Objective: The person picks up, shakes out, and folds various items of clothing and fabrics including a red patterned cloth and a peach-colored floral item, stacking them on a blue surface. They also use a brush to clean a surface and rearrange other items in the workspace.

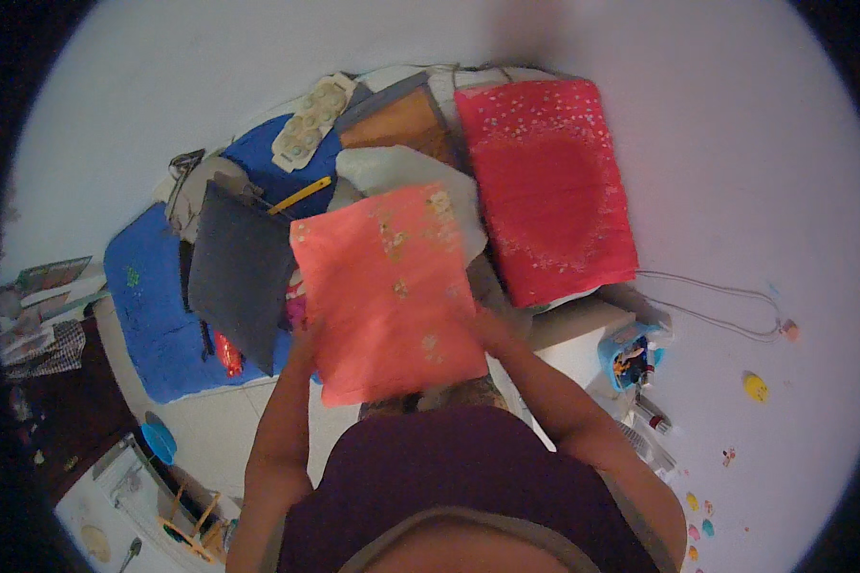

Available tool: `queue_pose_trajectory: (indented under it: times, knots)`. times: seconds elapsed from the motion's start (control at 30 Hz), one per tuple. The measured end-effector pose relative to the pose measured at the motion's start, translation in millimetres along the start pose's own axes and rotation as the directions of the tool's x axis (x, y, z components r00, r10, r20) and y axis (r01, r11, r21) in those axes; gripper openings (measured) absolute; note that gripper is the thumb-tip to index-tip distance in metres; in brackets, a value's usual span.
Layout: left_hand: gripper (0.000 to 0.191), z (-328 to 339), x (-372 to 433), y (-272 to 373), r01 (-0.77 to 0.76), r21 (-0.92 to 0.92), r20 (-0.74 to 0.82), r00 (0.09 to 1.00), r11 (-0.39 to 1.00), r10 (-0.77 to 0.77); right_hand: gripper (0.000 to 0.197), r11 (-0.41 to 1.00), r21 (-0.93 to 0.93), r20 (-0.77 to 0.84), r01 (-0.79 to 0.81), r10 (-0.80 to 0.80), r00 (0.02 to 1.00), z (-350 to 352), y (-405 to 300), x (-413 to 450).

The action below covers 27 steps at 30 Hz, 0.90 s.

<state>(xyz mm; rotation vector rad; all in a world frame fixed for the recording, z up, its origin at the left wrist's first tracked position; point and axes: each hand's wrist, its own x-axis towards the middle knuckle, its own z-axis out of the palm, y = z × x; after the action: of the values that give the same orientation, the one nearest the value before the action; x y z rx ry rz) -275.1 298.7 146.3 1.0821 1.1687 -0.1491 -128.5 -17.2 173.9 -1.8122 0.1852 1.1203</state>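
A flat, roughly rectangular coral piece [394, 301] with small pale floral patches lies before my torso. Whether it is folded cloth or a covered panel I cannot tell. Its left edge is held by my left hand [311, 336], and my right hand [489, 331] grips the right edge; both hands are blurred, their fingers partly hidden. Just left of it, a dark grey flat panel [240, 279] stands tilted. Beyond the far edge is a whitish sheet or bag [416, 168]. To the right lies a red piece [545, 193] with pale speckles around a plain centre.
A blue surface [147, 308] carries a yellow strip-like tool [299, 195], a cream tray with round cups [314, 122] and a shiny red packet [228, 352]. A brown panel [398, 125] lies at the back. On the right are a light-blue container [627, 358] and a looped cord [724, 292].
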Motion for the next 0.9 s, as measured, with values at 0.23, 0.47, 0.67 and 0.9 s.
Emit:
queue_pose_trajectory:
  times: [0.23,0.47,0.67,0.9]
  knots:
    - [0.052,46.7,-54.9,76.8,0.089,-0.126,0.346,0.937,0.988,-0.040,0.046,0.932,0.324,0.137,0.161,-0.214,0.967,-22.1,-69.7,-34.0]
    - [0.053,162.9,-74.6,128.2,-0.264,-0.092,0.403,0.872,0.960,0.279,0.049,0.959,-0.131,-0.142,0.251,-0.269,0.953,-144.4,-155.4,-58.6]
    - [0.052,293.1,-43.2,137.1,-0.414,-0.035,0.495,0.783,0.910,0.376,0.053,0.949,0.069,-0.232,0.309,-0.286,0.930,-254.4,-141.1,-36.3]
    - [0.065,383.6,37.2,55.8,-0.078,0.099,0.559,0.829,0.992,0.010,0.050,0.928,-0.269,-0.364,0.260,-0.348,0.864,-358.8,-40.3,62.7]
